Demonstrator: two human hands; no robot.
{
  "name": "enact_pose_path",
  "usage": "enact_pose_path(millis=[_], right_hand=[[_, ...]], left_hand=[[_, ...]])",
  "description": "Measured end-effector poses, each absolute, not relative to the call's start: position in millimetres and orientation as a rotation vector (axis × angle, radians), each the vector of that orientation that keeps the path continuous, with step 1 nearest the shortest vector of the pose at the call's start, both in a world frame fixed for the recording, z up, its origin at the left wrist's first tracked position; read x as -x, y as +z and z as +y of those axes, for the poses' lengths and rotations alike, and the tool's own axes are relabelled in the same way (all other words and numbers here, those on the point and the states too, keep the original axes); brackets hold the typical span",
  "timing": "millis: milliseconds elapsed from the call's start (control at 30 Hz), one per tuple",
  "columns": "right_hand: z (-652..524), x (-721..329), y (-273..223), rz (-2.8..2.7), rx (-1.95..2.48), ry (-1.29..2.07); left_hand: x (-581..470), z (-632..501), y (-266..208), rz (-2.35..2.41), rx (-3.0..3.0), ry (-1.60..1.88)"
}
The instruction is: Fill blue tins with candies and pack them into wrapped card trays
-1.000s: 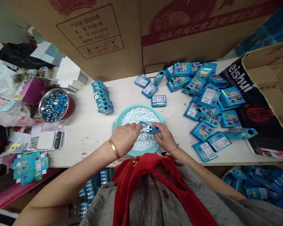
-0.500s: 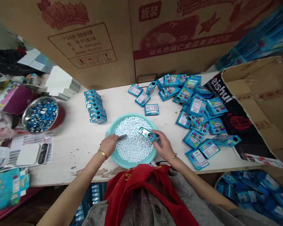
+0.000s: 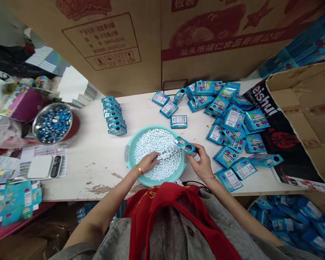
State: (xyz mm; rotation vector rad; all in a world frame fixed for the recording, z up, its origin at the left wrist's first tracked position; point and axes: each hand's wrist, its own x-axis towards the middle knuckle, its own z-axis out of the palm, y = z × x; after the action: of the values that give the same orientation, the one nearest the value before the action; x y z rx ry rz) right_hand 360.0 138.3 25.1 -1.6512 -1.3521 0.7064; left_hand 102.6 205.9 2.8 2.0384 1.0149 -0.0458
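Observation:
A turquoise basin (image 3: 129,144) full of small pale-blue candies (image 3: 154,139) stands in front of me. My left hand (image 3: 148,162) is in the basin with its fingers closed. The small metal scoop it grips is mostly hidden among the candies. My right hand (image 3: 202,162) holds a blue candy box (image 3: 186,145) by its near end over the basin's right rim. The box lies tilted, and a dark round hole shows in its narrow face. Left of the basin stands a row of several blue boxes (image 3: 116,121), some with candies at their holes.
Many blue boxes (image 3: 234,117) lie piled to the right, and a few others (image 3: 178,121) lie behind the basin. A metal bowl of blue caps (image 3: 54,122) and a white scale (image 3: 40,167) are at left. A large carton (image 3: 111,83) walls off the back.
My left hand has moved right, pushing the scoop into the candies. My right hand has turned the box and shifted it toward the basin's right rim. The camera view has shifted slightly.

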Motion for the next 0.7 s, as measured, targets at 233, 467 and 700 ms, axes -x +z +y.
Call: enact_pose_path(millis=[233, 467, 700], right_hand=[[142, -350, 25, -1.525, 1.582, 0.672], [146, -325, 24, -1.7, 1.42, 0.641], [147, -312, 21, -1.71, 1.352, 0.642]], left_hand=[[-80, 214, 100, 0.869, -2.168, 0.093], [-118, 226, 172, 0.971, -2.452, -0.417], [-161, 212, 212, 1.046, -2.698, -0.763]])
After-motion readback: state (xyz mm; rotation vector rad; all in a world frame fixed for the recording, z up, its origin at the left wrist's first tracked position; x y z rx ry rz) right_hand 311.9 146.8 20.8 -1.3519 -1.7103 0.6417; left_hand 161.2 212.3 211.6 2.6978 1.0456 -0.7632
